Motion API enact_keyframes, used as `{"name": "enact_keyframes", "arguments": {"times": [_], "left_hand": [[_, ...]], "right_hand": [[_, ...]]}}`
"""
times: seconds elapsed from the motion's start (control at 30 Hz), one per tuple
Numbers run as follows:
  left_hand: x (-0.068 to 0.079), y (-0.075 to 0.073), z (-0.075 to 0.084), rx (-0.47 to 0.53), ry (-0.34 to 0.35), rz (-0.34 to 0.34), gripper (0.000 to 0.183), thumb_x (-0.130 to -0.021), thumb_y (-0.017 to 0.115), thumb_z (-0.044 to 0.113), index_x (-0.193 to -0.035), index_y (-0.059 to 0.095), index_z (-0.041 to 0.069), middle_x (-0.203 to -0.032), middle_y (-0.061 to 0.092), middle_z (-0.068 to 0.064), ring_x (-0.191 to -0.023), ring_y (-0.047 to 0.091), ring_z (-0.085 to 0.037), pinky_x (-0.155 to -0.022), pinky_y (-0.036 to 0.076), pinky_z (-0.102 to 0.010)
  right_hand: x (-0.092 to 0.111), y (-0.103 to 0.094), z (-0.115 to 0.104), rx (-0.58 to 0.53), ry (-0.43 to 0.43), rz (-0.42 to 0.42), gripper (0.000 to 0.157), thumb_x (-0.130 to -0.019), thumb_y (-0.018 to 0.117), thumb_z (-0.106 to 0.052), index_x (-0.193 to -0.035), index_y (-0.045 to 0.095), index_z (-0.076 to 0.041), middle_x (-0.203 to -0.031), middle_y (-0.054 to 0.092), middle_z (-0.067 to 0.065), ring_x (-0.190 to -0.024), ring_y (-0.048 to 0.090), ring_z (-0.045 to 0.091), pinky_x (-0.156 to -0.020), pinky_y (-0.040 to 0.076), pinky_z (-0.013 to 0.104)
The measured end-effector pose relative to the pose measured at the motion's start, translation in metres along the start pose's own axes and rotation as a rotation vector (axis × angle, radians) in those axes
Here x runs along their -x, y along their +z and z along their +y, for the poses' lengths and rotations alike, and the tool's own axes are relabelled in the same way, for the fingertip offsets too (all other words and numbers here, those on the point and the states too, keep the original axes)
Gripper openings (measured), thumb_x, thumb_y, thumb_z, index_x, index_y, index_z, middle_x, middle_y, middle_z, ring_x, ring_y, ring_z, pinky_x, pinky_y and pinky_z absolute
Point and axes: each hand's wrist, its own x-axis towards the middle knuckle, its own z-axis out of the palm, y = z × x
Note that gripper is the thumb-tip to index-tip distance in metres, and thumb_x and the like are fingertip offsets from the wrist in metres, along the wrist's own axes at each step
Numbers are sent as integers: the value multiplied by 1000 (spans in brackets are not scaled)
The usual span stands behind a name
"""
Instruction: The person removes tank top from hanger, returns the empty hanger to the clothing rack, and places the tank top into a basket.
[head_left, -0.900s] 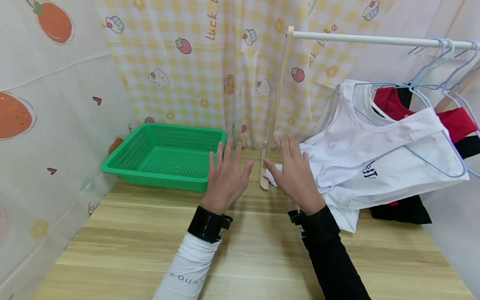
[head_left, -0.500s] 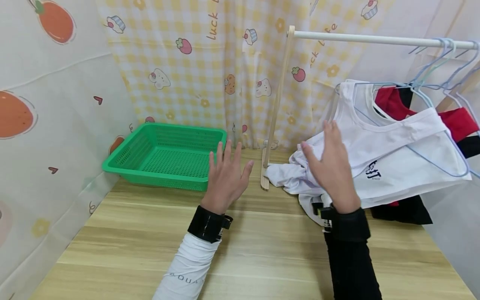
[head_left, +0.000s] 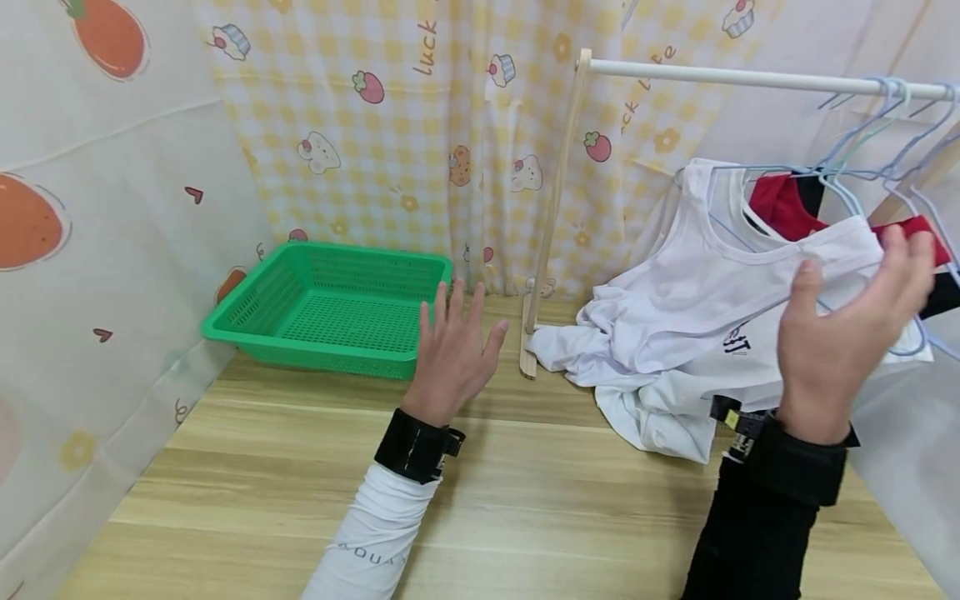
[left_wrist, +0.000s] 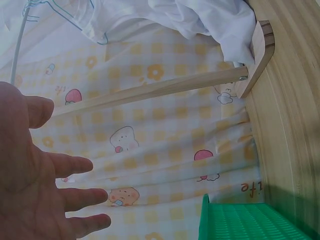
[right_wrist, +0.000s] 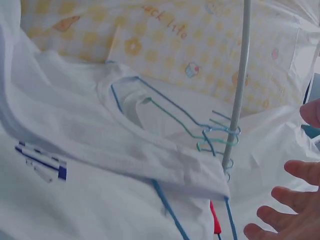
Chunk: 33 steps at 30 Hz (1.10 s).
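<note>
My left hand (head_left: 455, 354) hovers with spread fingers just right of the green basket (head_left: 322, 362), holding nothing; in the left wrist view its fingers stand apart from the basket's rim. On the right, my right hand (head_left: 847, 333) is raised in front of the hanging clothes, thumb and fingers apart, nothing between them. Behind it a white tank top (head_left: 765, 267) hangs on a blue hanger (right_wrist: 170, 210), its lower part bunched on the table. A white garment with dark lettering (head_left: 750, 350) hangs behind it. A red garment (head_left: 783, 204) shows further back, partly hidden.
A white rail (head_left: 712, 77) on a wooden post (head_left: 558, 183) carries several hangers at the right. The post's foot (head_left: 528, 350) stands on the wooden table (head_left: 480, 500). A patterned curtain (head_left: 397, 150) closes off the back.
My right hand has moved right, from beside the wooden post to in front of the hanging clothes, and turned. The left hand has stayed in place.
</note>
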Motion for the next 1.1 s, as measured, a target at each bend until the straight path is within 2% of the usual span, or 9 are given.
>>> {"name": "enact_keyframes", "arguments": {"times": [0.07,0.17,0.27,0.37,0.47,0.53,0.67,0.87,1.1], "left_hand": [[0,0,0,-3,-2,-4,69,-117,35,49,-172,25,8,-178,16,-27,-167,7,-47,-132,9,-72],[0,1,0,-2,-3,-7,69,-117,34,49,-172,26,8,-178,17,-27,-167,8,-47,-132,8,-71],[0,2,-1,8,-8,-8,69,-117,36,49,-172,26,8,-178,17,-27,-167,7,-47,-132,7,-71],[0,2,-1,9,-7,-5,69,-117,36,48,-171,27,7,-178,17,-27,-167,8,-48,-132,7,-71],[0,2,-1,0,-8,-10,70,-117,35,49,-172,26,7,-178,17,-27,-167,8,-48,-132,8,-71],[0,2,-1,-5,-7,-7,70,-117,34,50,-172,26,7,-178,18,-27,-167,9,-48,-132,9,-72],[0,1,-1,2,-8,-6,70,-117,35,49,-172,26,8,-178,17,-27,-167,9,-48,-132,8,-71],[-1,1,-1,32,1,7,68,-117,40,46,-171,28,6,-178,18,-27,-167,8,-48,-131,7,-72],[-1,1,-1,24,-1,3,69,-117,38,47,-171,28,6,-178,18,-27,-167,9,-48,-131,8,-72]], "right_hand": [[-3,-6,6,78,52,13,71,-104,57,-42,-168,39,-16,-178,27,8,-164,22,21,-131,18,26],[-3,-11,10,172,165,-30,73,-107,54,-43,-172,30,-21,-181,22,5,-166,18,24,-133,15,35],[-2,-11,10,207,219,-68,71,-108,52,-41,-173,28,-23,-181,23,3,-166,21,25,-135,13,42],[-1,-5,11,177,159,-37,64,-109,52,-35,-169,38,-16,-175,38,6,-158,35,30,-132,22,44],[0,3,12,149,107,-2,56,-110,52,-29,-163,49,-12,-167,51,7,-144,47,32,-122,33,41],[0,7,13,139,96,9,52,-110,50,-25,-160,53,-9,-161,57,11,-138,51,34,-119,35,40],[0,12,16,119,103,24,43,-112,46,-16,-149,62,0,-146,65,24,-137,55,39,-122,34,41],[-2,14,21,104,100,62,39,-115,47,-18,-128,75,7,-126,72,31,-134,60,39,-120,36,38],[0,16,19,114,60,128,48,-119,41,-25,-124,75,8,-125,70,30,-133,59,30,-115,38,31]]}}
